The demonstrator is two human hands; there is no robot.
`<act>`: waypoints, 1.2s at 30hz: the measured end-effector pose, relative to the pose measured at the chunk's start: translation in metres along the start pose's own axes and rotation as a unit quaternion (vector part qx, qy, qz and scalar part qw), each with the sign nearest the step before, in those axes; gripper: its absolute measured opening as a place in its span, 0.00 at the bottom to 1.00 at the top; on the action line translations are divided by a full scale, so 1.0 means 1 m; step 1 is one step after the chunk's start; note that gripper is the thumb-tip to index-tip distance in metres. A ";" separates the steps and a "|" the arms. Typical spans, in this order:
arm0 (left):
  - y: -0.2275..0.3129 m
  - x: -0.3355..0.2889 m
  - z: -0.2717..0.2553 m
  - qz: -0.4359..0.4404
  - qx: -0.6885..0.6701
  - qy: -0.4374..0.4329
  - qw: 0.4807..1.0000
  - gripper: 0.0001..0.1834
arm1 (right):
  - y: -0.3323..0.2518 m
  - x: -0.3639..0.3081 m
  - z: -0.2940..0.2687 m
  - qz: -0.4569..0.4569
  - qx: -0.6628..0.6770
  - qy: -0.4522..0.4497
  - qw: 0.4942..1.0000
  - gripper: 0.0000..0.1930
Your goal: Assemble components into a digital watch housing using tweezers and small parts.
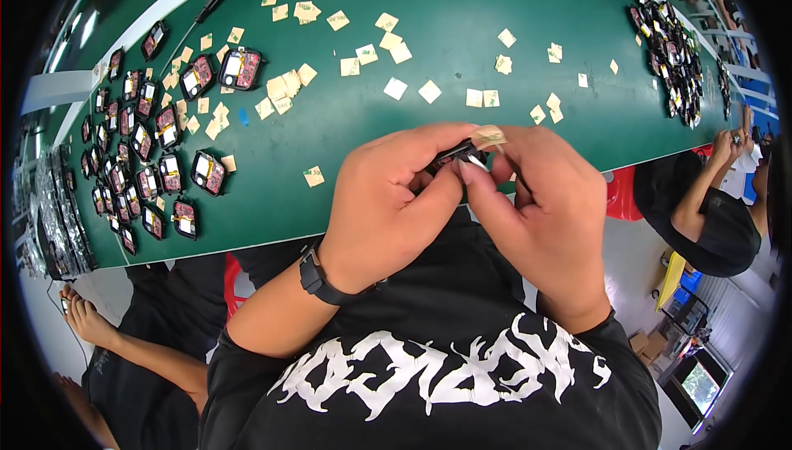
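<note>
Close to my chest, over the table's near edge, my left hand is closed around a small black device housing. Most of the housing is covered by my fingers. My right hand meets it from the other side, its thumb pressed at the housing beside a small whitish piece. A cream paper square sticks up at my right fingertips, seemingly pinched there. Both hands touch each other around the part.
Many open black housings with red boards lie at the left of the green table. Cream paper squares are scattered about. A screwdriver lies far left. More housings are heaped right. Co-workers' hands show on both sides.
</note>
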State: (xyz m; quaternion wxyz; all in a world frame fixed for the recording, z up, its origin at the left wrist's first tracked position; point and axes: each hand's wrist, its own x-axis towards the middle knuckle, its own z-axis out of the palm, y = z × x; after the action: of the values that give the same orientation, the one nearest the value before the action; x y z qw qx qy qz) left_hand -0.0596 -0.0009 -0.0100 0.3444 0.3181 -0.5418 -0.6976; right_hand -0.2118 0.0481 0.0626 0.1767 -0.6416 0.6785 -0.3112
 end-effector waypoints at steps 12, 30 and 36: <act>0.007 -0.001 -0.008 -0.050 -0.012 -0.038 0.998 0.17 | 0.010 -0.014 -0.003 0.152 0.148 -0.041 0.977 0.08; 0.008 0.003 -0.009 -0.016 -0.027 -0.050 0.998 0.28 | 0.019 -0.010 0.019 0.053 0.088 0.053 0.993 0.08; 0.007 0.006 -0.012 -0.046 0.009 -0.068 0.997 0.28 | 0.023 0.001 0.012 0.095 0.167 -0.001 0.981 0.06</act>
State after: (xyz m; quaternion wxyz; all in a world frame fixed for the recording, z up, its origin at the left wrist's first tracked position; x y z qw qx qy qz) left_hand -0.0516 -0.0135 -0.0057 0.2714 0.2972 -0.5552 -0.7279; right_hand -0.2216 0.0448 0.0393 0.3103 -0.5363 0.6746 -0.4013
